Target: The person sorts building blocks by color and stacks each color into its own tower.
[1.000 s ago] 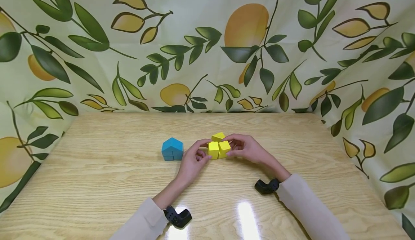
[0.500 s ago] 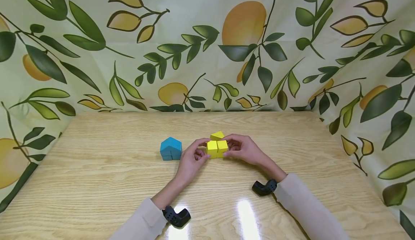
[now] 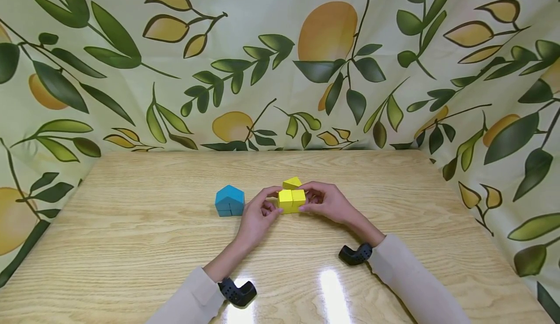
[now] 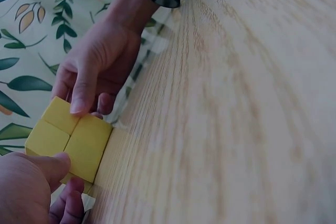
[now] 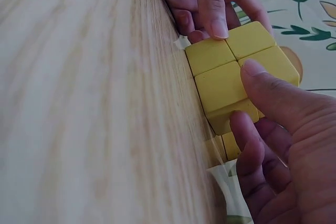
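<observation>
Yellow blocks [image 3: 291, 200] stand stacked on the wooden table, fitted side by side into a squarish form with thin seams between them. My left hand [image 3: 258, 215] pinches their left side, the thumb on the near face. From the right, my right hand [image 3: 328, 200] grips the same group between thumb and curled fingers. In the right wrist view, the seams of the yellow blocks [image 5: 220, 87] meet in a cross, with my right thumb on one face. Just behind them lies a yellow triangular block [image 3: 292, 183], partly hidden by the blocks and right fingers.
Left of my left hand stands a blue house-shaped group of blocks [image 3: 229, 201], a peaked piece over smaller ones. The wooden table [image 3: 144, 236] ends at the back against a leaf-and-fruit patterned cloth [image 3: 245, 81]. Each wrist wears a black device [image 3: 238, 292].
The upper right yellow block, tilted with a gap a second ago, now sits straight against its left neighbour. My right hand has shifted slightly left with it; the left hand keeps its hold.
</observation>
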Demonstrator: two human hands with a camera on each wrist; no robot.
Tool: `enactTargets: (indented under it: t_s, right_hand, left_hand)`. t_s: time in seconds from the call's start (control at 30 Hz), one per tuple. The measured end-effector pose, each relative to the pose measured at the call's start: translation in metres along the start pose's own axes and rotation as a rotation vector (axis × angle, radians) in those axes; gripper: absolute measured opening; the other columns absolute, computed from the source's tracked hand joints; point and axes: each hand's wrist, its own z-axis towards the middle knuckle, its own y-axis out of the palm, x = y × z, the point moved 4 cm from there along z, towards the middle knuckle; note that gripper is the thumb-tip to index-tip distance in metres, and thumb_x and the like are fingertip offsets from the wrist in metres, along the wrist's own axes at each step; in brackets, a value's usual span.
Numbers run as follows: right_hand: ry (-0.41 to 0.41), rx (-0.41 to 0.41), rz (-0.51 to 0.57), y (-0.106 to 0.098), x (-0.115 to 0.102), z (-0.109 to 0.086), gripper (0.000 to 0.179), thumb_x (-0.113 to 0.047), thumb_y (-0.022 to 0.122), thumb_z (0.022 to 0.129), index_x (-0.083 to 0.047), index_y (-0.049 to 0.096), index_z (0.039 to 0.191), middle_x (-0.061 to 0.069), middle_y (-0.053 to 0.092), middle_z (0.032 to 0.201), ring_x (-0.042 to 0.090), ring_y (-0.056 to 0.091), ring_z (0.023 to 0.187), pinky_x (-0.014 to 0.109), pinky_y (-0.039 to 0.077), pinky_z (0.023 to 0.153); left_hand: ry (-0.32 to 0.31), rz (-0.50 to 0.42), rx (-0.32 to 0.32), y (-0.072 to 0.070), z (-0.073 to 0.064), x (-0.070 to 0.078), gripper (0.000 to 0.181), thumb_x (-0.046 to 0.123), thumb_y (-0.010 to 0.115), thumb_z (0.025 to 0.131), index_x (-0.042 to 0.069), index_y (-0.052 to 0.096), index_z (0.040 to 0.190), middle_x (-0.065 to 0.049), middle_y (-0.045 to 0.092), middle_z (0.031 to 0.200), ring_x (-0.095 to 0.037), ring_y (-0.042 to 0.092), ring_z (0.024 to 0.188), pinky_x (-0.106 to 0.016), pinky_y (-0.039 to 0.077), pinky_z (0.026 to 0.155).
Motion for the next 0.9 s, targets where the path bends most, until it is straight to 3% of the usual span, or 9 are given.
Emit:
enactTargets:
  t_s: [0.9]
  right_hand:
    - [-0.007,0.006,-0.022,-0.0018,-0.0012,0.0002,0.045,-0.018,0.083,0.075,-0.016,0.066,0.116,0.001,0.064,0.086,0.021,0.057,0.07,0.028,0.048,0.06]
  left_hand:
    - [-0.009,-0.005,0.0,0.0004,-0.0003,0.0004,0.05,-0.004,0.073,0.081,0.018,0.06,0.124,-0.005,0.062,0.111,-0.016,0.056,0.07,-0.024,0.048,0.059]
